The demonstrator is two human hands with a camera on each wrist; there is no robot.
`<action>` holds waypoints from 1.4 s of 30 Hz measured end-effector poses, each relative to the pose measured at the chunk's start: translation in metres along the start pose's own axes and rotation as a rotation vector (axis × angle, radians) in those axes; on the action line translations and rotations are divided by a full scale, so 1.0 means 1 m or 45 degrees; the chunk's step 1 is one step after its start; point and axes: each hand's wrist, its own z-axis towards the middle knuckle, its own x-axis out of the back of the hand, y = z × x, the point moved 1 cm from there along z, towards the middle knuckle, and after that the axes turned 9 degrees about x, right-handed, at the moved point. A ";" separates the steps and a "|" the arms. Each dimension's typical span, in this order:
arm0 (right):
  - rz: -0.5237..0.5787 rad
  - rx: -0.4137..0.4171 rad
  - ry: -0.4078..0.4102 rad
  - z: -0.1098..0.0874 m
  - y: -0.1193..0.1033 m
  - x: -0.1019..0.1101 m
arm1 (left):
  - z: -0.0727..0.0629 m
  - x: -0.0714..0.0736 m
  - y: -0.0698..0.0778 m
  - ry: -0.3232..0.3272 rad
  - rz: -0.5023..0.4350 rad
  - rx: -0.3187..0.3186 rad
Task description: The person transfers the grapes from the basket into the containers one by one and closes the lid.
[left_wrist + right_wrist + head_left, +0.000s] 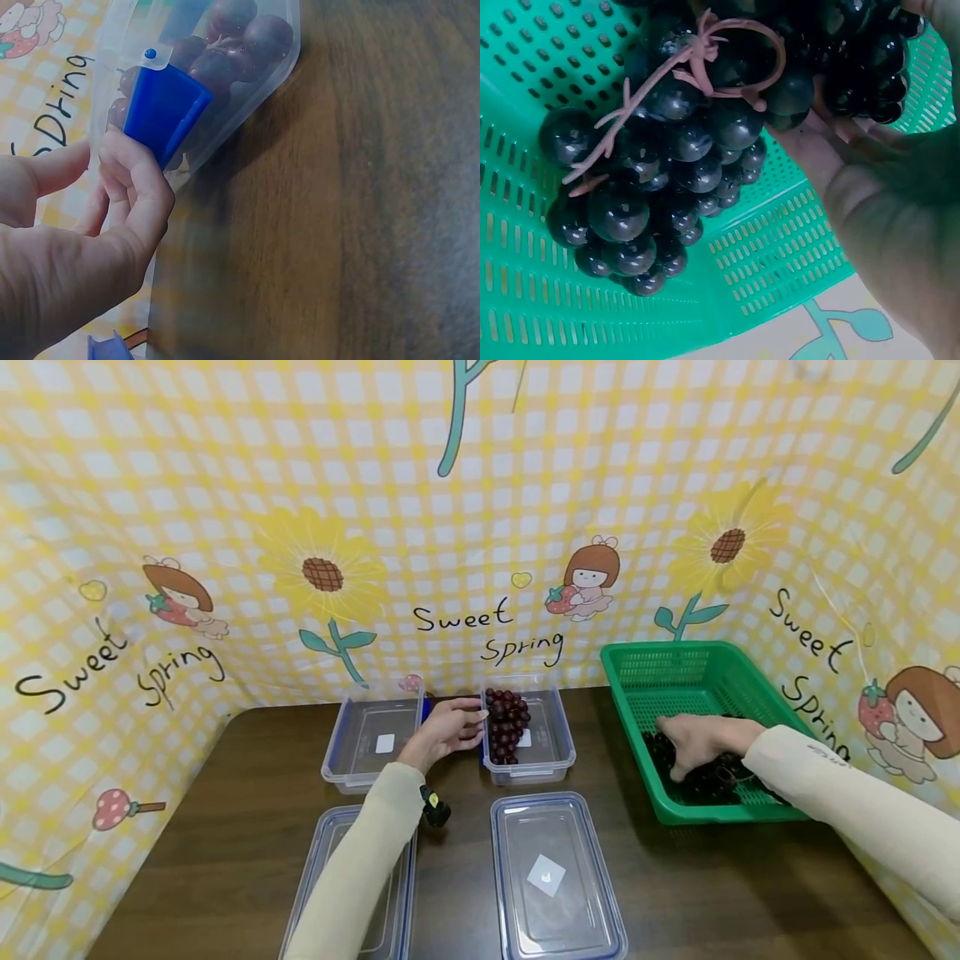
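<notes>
At the left wall of a clear food container (pixel 551 752), my left hand (pixel 450 728) holds its side with thumb and curled fingers. A blue latch (pixel 166 112) hangs beside those fingertips in the left wrist view. Dark red grapes (pixel 507 722) lie in a bunch along the container's left half. Over at the right, my right hand (pixel 701 742) reaches down into a green basket (pixel 738 814). Its fingers grip a bunch of black grapes (pixel 862 75), partly cut off by the frame. Another black bunch (pixel 682 142) with a pinkish stem lies beside them.
Left of the grape container stands a second clear container (pixel 375 739) with nothing inside. Two blue-edged lids lie in front, one lid (pixel 558 877) at the centre and another lid (pixel 330 843) partly under my left arm. A patterned cloth (pixel 480 527) hangs behind the wooden table (pixel 202 860).
</notes>
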 end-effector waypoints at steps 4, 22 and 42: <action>0.030 0.010 0.056 0.003 0.005 0.005 | -0.003 0.000 0.003 0.004 0.024 -0.009; 0.186 -0.034 0.174 0.027 0.008 -0.001 | -0.003 0.000 0.002 -0.006 0.014 -0.002; 0.311 -0.009 0.537 -0.004 0.012 0.028 | -0.001 0.000 -0.003 0.001 -0.003 -0.013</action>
